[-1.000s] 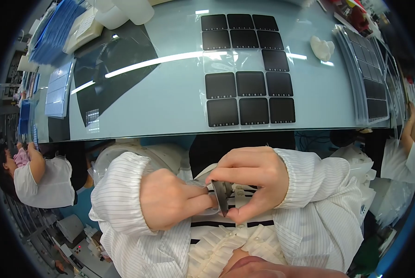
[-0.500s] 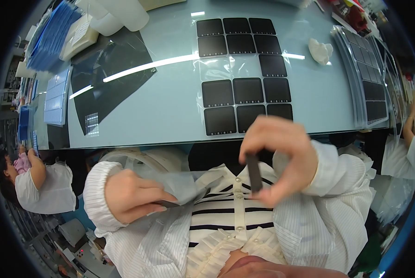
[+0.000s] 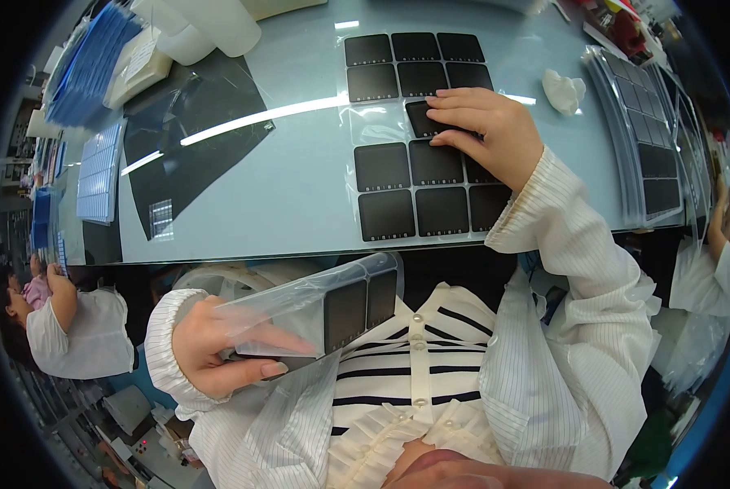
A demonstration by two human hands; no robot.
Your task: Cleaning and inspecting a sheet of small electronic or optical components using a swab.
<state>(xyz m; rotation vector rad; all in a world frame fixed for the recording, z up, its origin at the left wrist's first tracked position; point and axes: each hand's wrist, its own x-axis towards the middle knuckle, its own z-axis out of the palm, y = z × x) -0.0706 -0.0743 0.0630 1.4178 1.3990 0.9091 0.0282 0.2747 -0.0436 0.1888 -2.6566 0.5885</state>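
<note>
My right hand (image 3: 489, 137) reaches over the table, its thumb and fingers closed on a dark square panel (image 3: 418, 119). That panel sits in the middle row of a grid of similar black panels (image 3: 439, 210) on a clear plastic sheet (image 3: 377, 122). The hand hides part of the grid's right column. In front of my chest, my left hand (image 3: 222, 346) grips a clear plastic tray (image 3: 300, 293) with dark panels (image 3: 345, 316) in it. Its fingers show through the plastic, and its thumb lies along the lower edge.
A dark sheet (image 3: 190, 138) lies left of the grid. White rolls (image 3: 230, 24) and a stack of blue sheets (image 3: 96, 65) stand at the far left. Crumpled white tissue (image 3: 563, 91) and stacked panel trays (image 3: 638, 138) are on the right. Another person (image 3: 80, 326) sits at left.
My right hand has moved from before my chest forward to the grid, setting the dark panel at its middle row. The tray in my left hand has tilted, showing its panels.
</note>
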